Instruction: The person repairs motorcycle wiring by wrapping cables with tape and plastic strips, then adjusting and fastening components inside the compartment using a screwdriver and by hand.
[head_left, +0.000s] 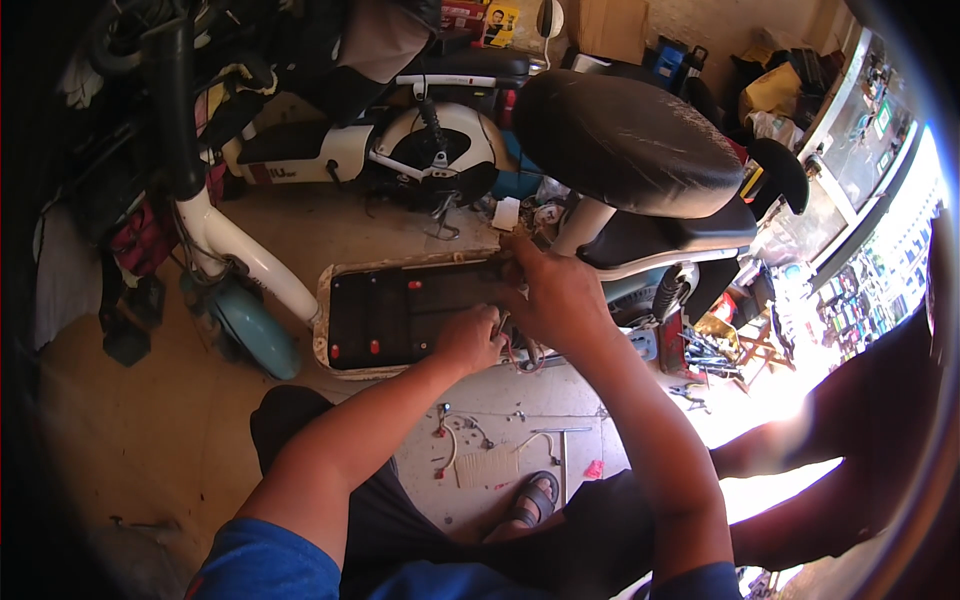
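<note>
An electric scooter with a white frame stands in front of me, its footboard compartment uncovered. Inside the pale rim lies a black battery tray (385, 310) with several red spots. Over the tray's right end, my left hand (470, 340) is closed, fingertips pinched on something too small to make out. Beside it, my right hand (562, 300) curls its fingers near the foot of the seat post (583, 226); what they hold is hidden. Thin reddish wires (522, 360) hang just below my two hands. Above them is the worn black seat (630, 140).
Cable pieces, screws, a cardboard piece (487, 466) and a T-handled tool (564, 460) lie on the floor by my sandalled foot (535, 498). Behind stands another white scooter (300, 155). Tools (715, 350) crowd the right, where a person's dark-clothed leg (850, 420) shows.
</note>
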